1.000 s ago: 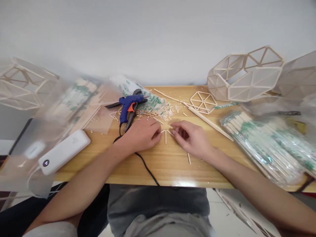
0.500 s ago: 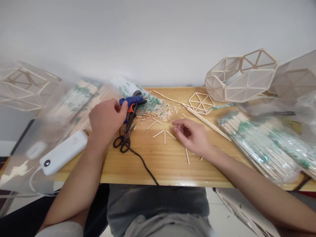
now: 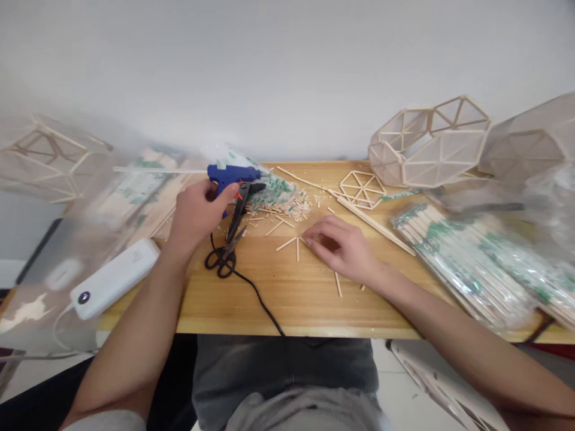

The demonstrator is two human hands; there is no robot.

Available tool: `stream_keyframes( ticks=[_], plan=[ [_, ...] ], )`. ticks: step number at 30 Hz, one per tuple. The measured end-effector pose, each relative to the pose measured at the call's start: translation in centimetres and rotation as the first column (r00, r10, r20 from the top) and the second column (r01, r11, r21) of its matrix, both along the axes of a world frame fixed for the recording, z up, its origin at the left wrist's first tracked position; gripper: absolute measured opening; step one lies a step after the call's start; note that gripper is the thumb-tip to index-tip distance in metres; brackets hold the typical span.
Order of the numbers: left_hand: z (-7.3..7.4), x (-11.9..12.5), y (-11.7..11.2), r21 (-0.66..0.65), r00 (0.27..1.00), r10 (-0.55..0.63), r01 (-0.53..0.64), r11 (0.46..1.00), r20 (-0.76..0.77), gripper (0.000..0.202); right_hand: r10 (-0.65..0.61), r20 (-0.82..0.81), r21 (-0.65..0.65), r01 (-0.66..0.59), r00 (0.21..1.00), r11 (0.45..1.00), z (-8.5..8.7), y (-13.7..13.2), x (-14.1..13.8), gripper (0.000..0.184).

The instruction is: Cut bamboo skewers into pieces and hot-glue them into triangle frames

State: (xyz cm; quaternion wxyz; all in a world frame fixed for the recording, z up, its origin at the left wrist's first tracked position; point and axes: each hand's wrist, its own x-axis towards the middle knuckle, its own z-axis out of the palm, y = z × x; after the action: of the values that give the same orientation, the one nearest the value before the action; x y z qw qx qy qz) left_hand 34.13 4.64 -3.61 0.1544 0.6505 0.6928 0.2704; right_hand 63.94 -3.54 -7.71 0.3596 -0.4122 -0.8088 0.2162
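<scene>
My left hand (image 3: 200, 209) is closed round the handle of a blue glue gun (image 3: 231, 173), its thumb by the orange trigger. A pale glue stick (image 3: 162, 171) juts out of the gun's rear. Below the nozzle are black-handled pliers (image 3: 238, 212), and black scissors (image 3: 222, 260) lie nearer me. Low over the table, my right hand (image 3: 341, 245) has thumb and fingers pinched at a short wooden stick (image 3: 306, 240), mostly hidden by the fingertips. Beside it, two more short sticks (image 3: 297, 250) fan out from about the same point.
Stick offcuts (image 3: 287, 209) lie scattered by a plastic bag. A flat stick hexagon (image 3: 362, 188) and long sticks (image 3: 377, 224) are behind my right hand. Bagged sticks (image 3: 467, 263) and a panelled stick frame (image 3: 431, 143) stand right. A white power bank (image 3: 114, 278) is left; a black cord (image 3: 258, 293) crosses the front.
The glue gun has turned more side-on, showing its glue stick, and my left hand sits lower on it. My right hand has moved left, its fingertips now over the fan's right stick.
</scene>
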Motion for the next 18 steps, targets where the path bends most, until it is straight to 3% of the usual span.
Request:
stream_keyframes(
  ticks=[3,7,10,15,18],
  plan=[
    [-0.7,0.0,0.4,0.100,0.956,-0.048,0.020,0.995,0.289,0.041,0.119,0.121,0.036,-0.124,0.986,0.992,0.8,0.5,-0.5,0.014],
    [-1.5,0.7,0.6,0.144,0.808,-0.191,0.133,0.981,0.557,0.038,0.173,0.335,0.028,-0.193,0.926,0.981,1.9,1.3,-1.9,0.022],
    [-1.8,1.2,0.2,0.218,0.776,-0.253,0.153,0.964,0.578,0.038,0.148,0.479,0.062,-0.201,0.866,0.978,2.4,1.9,-3.2,0.018],
    [-2.0,1.5,-0.6,0.344,0.849,-0.278,0.123,0.931,0.450,0.036,0.105,0.676,0.105,-0.237,0.729,0.966,2.9,1.9,-5.2,0.013],
    [-2.0,1.8,-0.8,0.342,0.835,-0.308,0.155,0.927,0.456,0.036,0.087,0.711,0.117,-0.239,0.698,0.964,3.1,1.7,-5.7,0.017]
  ],
)
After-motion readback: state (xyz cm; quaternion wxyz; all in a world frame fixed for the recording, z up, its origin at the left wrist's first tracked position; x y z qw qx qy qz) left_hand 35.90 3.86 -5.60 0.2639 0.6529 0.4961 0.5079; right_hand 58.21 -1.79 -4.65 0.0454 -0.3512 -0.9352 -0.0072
